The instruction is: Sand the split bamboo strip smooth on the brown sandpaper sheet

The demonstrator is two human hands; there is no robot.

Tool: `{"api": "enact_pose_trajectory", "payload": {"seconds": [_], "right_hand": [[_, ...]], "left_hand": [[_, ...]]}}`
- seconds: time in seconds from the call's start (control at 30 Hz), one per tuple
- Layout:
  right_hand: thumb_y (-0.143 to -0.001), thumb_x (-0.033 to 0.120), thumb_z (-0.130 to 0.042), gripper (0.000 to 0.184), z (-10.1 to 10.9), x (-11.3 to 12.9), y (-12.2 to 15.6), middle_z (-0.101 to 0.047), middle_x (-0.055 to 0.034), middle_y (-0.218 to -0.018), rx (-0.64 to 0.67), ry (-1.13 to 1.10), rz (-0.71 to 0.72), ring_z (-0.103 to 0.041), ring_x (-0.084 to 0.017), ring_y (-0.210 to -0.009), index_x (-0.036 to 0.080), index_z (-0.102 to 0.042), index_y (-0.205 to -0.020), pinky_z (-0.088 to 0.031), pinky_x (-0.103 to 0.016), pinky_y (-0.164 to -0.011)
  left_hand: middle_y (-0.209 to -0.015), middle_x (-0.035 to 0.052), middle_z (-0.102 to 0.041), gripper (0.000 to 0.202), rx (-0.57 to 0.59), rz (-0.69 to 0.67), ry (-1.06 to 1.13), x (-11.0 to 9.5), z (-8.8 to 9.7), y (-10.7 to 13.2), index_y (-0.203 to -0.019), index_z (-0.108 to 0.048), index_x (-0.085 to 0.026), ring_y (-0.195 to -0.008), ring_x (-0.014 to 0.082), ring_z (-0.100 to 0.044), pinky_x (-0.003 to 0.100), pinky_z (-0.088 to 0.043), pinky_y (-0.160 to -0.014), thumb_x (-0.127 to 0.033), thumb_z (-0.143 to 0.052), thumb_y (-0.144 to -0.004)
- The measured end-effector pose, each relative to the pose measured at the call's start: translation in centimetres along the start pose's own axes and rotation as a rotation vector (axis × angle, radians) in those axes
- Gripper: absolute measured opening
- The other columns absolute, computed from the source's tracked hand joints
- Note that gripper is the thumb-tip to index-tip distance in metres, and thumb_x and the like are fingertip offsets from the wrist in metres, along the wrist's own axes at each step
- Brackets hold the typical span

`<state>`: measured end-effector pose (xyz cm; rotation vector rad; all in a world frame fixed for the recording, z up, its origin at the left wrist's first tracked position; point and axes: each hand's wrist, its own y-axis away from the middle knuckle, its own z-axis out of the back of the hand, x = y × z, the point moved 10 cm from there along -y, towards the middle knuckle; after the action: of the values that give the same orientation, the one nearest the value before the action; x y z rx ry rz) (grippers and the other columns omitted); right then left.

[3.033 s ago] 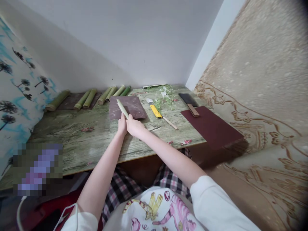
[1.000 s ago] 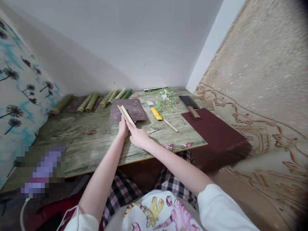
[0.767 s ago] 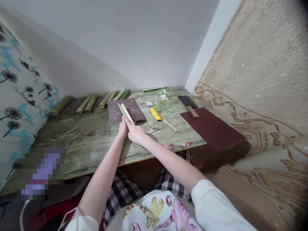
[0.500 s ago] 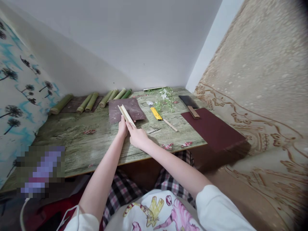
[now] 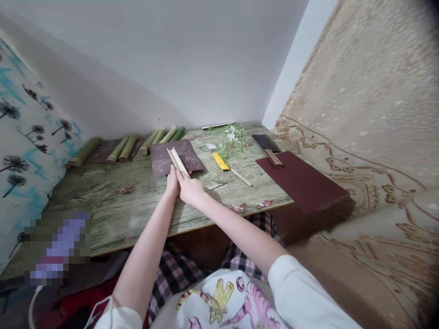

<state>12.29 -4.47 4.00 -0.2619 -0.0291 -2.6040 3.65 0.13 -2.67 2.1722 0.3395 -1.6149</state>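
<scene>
A pale split bamboo piece [image 5: 177, 160], hollow side up, slants away from me over a brown sheet that looks like sandpaper [image 5: 158, 160]. At its near end, my left hand [image 5: 173, 183] grips it from the left side. My right hand [image 5: 191, 189] is pressed against the left one, with its fingers laid along the right edge of the same piece. Part of the fingers of both hands is hidden behind the bamboo. Right of the hands lies a yellow utility knife [image 5: 220, 161], beside a thin wooden stick [image 5: 241, 177].
Several green bamboo lengths [image 5: 129, 147] lie along the back wall. Leafy sprigs [image 5: 233, 141] rest behind the knife. On the right, a dark red sheet [image 5: 302, 180] overhangs the table edge, with a brown block [image 5: 273, 158] and a black sheet [image 5: 265, 142] at its corner.
Both hands have shifted slightly forward and left, still on the split bamboo piece. The brown sheet has slid a little left beneath it. My view has turned slightly.
</scene>
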Motion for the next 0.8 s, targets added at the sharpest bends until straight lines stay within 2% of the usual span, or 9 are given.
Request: {"api": "enact_pose_trajectory", "payload": {"seconds": [0.13,0.3,0.4,0.47,0.53,0.67,0.73,0.8], "right_hand": [[-0.074,0.024,-0.039,0.073,-0.5,0.0,2.0,-0.011,-0.0093,-0.141,0.019,0.012,0.019,-0.057,-0.023,-0.086,0.023,0.000,-0.135,-0.045,-0.037,-0.069],[-0.070,0.023,-0.042,0.081,-1.4,0.0,3.2,-0.003,-0.0119,-0.141,0.069,0.045,0.008,-0.057,-0.023,-0.086,0.022,0.007,-0.135,-0.044,-0.036,-0.068],[-0.071,0.023,-0.042,0.080,-1.3,-0.1,2.3,-0.003,-0.0111,-0.141,0.074,0.038,-0.008,-0.057,-0.023,-0.088,0.022,0.005,-0.135,-0.044,-0.036,-0.069],[-0.072,0.024,-0.041,0.076,-0.6,-0.5,1.1,-0.009,-0.0108,-0.141,0.050,0.016,-0.017,-0.056,-0.024,-0.090,0.022,0.001,-0.136,-0.044,-0.036,-0.070],[-0.075,0.025,-0.037,0.067,0.3,-0.8,-0.3,-0.022,-0.0103,-0.138,0.010,-0.023,-0.004,-0.054,-0.025,-0.094,0.023,-0.007,-0.135,-0.043,-0.037,-0.073],[-0.075,0.026,-0.040,0.064,0.8,-2.1,-2.4,-0.040,-0.0108,-0.128,0.040,-0.075,-0.040,-0.054,-0.026,-0.094,0.023,-0.013,-0.134,-0.043,-0.037,-0.073],[-0.075,0.026,-0.040,0.064,0.8,-2.3,-2.8,-0.040,-0.0099,-0.128,0.042,-0.084,-0.054,-0.055,-0.026,-0.094,0.024,-0.014,-0.134,-0.044,-0.037,-0.073],[-0.076,0.026,-0.039,0.064,0.8,-2.2,-2.6,-0.034,-0.0091,-0.132,0.021,-0.077,-0.064,-0.054,-0.026,-0.095,0.024,-0.012,-0.134,-0.044,-0.036,-0.073]], "left_hand": [[-0.073,0.0130,-0.063,0.051,-0.097,0.039,-0.029,0.4,1.1,-0.4,-0.075,-0.062,-0.010,-0.075,0.0225,-0.061,0.031,-0.048,-0.066,-0.056,-0.038,-0.075],[-0.078,0.0122,-0.063,0.047,-0.130,0.039,-0.026,0.2,1.3,-0.3,-0.076,-0.062,-0.012,-0.079,0.0222,-0.060,0.031,-0.047,-0.070,-0.054,-0.040,-0.075],[-0.073,0.0125,-0.063,0.050,-0.115,0.039,-0.041,-0.3,1.0,0.3,-0.074,-0.063,-0.012,-0.077,0.0232,-0.061,0.031,-0.048,-0.067,-0.054,-0.035,-0.077],[-0.068,0.0122,-0.063,0.051,-0.101,0.019,-0.076,-0.8,0.7,0.7,-0.070,-0.063,-0.011,-0.073,0.0230,-0.061,0.030,-0.047,-0.064,-0.053,-0.034,-0.078],[-0.061,0.0109,-0.062,0.050,-0.113,0.004,-0.104,-1.1,0.6,1.0,-0.067,-0.063,-0.011,-0.067,0.0219,-0.061,0.028,-0.047,-0.061,-0.051,-0.036,-0.078],[-0.049,0.0064,-0.055,0.047,-0.135,-0.001,-0.054,-1.0,0.4,1.1,-0.066,-0.062,-0.010,-0.057,0.0181,-0.058,0.025,-0.045,-0.053,-0.046,-0.035,-0.080],[-0.045,0.0048,-0.053,0.048,-0.128,-0.009,-0.050,-1.0,0.3,1.0,-0.065,-0.061,-0.011,-0.052,0.0167,-0.057,0.024,-0.043,-0.050,-0.047,-0.034,-0.081],[-0.042,0.0041,-0.050,0.049,-0.124,-0.008,-0.096,-1.1,0.3,1.1,-0.060,-0.060,-0.012,-0.049,0.0162,-0.054,0.024,-0.041,-0.046,-0.048,-0.034,-0.080]]}}
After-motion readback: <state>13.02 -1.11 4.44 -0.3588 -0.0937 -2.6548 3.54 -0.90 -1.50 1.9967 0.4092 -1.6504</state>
